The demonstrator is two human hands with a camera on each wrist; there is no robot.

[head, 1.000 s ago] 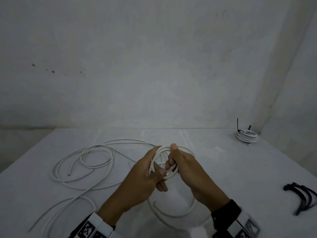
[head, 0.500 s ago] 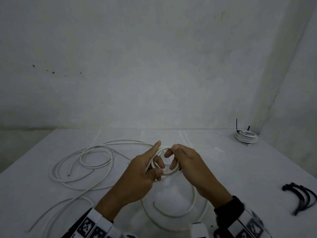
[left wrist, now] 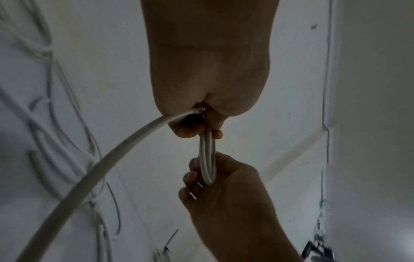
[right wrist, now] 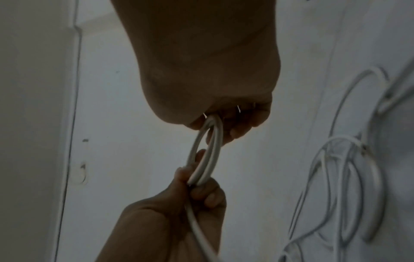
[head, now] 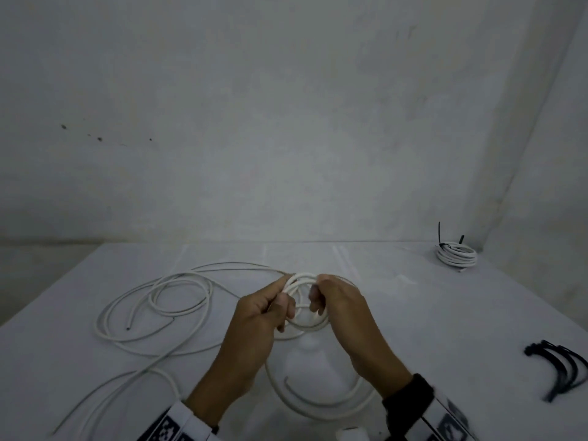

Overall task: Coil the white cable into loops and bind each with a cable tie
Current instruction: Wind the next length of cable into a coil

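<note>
White counter against a pale wall. Loose white cable sprawls in wide curves over the counter's left half and near edge. Above the centre, the left hand and right hand each curl their fingers round opposite sides of a small coil wound from that cable, held clear of the counter. A finished bundle with a black tie lies at the far right corner; spare black cable ties lie at the right edge.
</note>
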